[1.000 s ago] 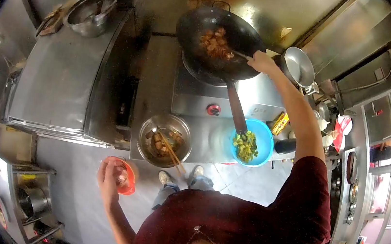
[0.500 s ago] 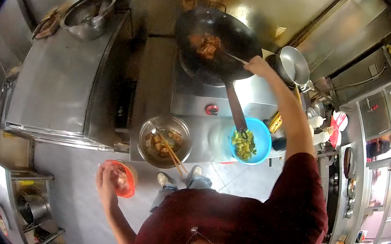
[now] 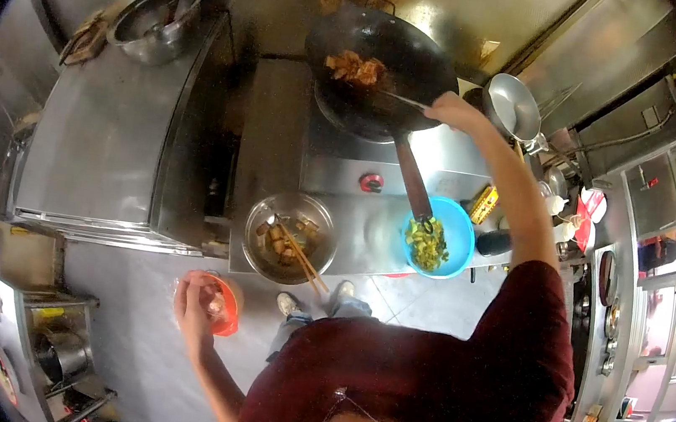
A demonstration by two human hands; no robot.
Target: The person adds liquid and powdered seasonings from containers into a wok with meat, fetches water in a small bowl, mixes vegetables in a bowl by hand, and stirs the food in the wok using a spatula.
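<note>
One dark wok [image 3: 425, 49] is sitting on the stove [image 3: 454, 156] at the back of the bench [image 3: 368, 244], and one heap of browned food [image 3: 355, 68], its pieces too blurred to count, is lying in its left part. One metal utensil [image 3: 406, 100] is reaching over the wok's right side toward the heap, and the right hand [image 3: 455, 112] is gripping it, fingers clamped on its near end. The wok's one long handle [image 3: 412, 178] is pointing toward the bench's front edge, its tip overlapping one blue bowl [image 3: 461, 236] in this view. That bowl is standing by the front edge and holding many chopped greens [image 3: 428, 247]. Near the front left corner, one steel bowl [image 3: 256, 226] is holding several brown chunks [image 3: 279, 246], and two chopsticks [image 3: 304, 264] are leaning out over its rim. Past that corner, the left hand [image 3: 194, 295] is showing over the left side of one orange-red container [image 3: 230, 316]; I cannot tell whether its fingers are apart, together or clamped on anything. One red knob [image 3: 371, 182] is showing on the stove's front, one yellow box [image 3: 485, 205] is lying near the blue bowl, and one steel pan [image 3: 516, 98] is standing right of the wok. Two shoes [image 3: 288, 304] are standing just beyond the front edge.
</note>
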